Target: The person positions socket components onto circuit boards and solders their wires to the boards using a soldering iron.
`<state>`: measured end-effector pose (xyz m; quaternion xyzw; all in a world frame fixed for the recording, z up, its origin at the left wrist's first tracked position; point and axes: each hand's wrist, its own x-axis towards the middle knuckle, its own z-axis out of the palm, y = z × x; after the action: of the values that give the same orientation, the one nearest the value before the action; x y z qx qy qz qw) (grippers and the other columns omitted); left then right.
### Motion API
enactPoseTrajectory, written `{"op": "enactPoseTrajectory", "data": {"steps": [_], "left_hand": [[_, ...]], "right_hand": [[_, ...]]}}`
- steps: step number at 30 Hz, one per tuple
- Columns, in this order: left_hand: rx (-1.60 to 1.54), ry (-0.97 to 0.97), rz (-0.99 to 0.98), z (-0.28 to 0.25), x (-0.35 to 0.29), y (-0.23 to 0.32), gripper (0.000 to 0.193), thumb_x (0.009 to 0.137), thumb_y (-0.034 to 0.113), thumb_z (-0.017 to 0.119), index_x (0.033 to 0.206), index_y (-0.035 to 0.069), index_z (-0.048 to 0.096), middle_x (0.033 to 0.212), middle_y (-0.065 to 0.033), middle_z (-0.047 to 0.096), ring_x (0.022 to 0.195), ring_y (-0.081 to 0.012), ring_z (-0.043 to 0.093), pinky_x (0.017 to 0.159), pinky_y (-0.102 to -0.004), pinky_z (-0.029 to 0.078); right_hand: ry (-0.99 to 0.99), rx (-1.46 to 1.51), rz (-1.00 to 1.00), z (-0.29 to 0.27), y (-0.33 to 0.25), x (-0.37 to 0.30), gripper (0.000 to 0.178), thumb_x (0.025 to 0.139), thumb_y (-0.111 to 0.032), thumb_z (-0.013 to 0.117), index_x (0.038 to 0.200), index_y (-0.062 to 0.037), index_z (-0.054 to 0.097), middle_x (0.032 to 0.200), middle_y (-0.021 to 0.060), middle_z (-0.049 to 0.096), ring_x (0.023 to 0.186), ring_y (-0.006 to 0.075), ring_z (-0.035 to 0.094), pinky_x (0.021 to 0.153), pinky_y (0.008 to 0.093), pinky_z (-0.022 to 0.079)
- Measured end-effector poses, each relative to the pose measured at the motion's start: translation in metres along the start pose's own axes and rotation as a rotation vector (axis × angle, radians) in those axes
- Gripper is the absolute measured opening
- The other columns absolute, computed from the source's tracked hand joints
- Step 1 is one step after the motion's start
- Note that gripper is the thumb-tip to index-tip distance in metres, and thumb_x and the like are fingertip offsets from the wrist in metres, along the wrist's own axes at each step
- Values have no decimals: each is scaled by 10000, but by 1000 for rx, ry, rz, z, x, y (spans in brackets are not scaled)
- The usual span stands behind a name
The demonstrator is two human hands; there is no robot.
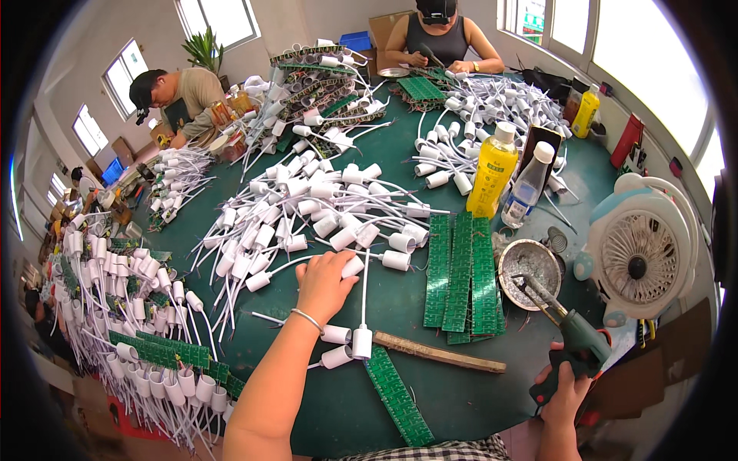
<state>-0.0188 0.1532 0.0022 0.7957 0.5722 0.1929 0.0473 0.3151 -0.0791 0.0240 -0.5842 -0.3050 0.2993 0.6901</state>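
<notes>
My left hand [324, 286], with a bracelet at its wrist, reaches to the near edge of a pile of white lamp holders with cables [296, 203]. Its fingers close around one white lamp holder [353, 266]. My right hand [565, 390] grips a dark green soldering gun [582, 340], whose tip rests in or just over a metal bowl [503, 280] holding silvery bits. Before me a green circuit board strip [398, 396] lies slanted beside a wooden stick [438, 353]. Several more lamp holders sit at its far end, one of them upright [362, 343].
Stacked green board strips [460, 269] lie left of the bowl. Behind stand a yellow bottle [492, 173] and a clear bottle [528, 188]; a white fan [642, 250] stands right. Boards with lamp holders [146, 323] crowd the left edge. Two people [442, 46] [192, 96] work across the table.
</notes>
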Motion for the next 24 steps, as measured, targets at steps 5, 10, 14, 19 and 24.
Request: {"op": "enactPoseTrajectory", "data": {"steps": [5, 10, 14, 19, 24], "left_hand": [[117, 267, 55, -62, -11, 16, 456, 771, 24, 648, 1203, 128, 549, 978, -123, 479, 825, -316, 556, 716, -404, 474], [184, 414, 104, -108, -52, 50, 378, 769, 48, 661, 1128, 116, 563, 990, -109, 501, 778, -306, 577, 642, -395, 479], [87, 472, -37, -109, -93, 28, 314, 764, 67, 663, 1061, 122, 577, 929, -93, 526, 724, -285, 585, 594, -384, 482], [-110, 49, -7, -70, -159, 71, 169, 774, 124, 643, 937, 127, 600, 870, -68, 521, 742, -273, 544, 645, -389, 414], [-165, 27, -36, -29, -171, 74, 127, 766, 139, 644, 890, 131, 617, 836, -44, 502, 802, -249, 500, 736, -392, 335]], "right_hand": [[-27, 59, 4, 0, -1, -3, 391, 881, -148, 559, 1208, 32, 440, 1073, 170, 596, 549, 158, 577, 427, 246, 448], [-83, 82, 11, -3, 4, -2, 423, 876, -104, 557, 1244, 34, 400, 1084, 198, 598, 571, 186, 597, 460, 255, 473], [-136, 40, 16, 7, 2, -8, 436, 857, -108, 545, 1241, 42, 407, 1084, 199, 590, 564, 192, 595, 453, 265, 474], [-338, 7, 107, 6, 4, -25, 512, 830, -149, 574, 1272, 37, 397, 1077, 207, 588, 562, 238, 606, 485, 292, 505], [-458, -33, 268, 17, 3, -44, 490, 767, -32, 488, 1245, 56, 432, 1058, 198, 604, 595, 252, 618, 552, 347, 532]]}}
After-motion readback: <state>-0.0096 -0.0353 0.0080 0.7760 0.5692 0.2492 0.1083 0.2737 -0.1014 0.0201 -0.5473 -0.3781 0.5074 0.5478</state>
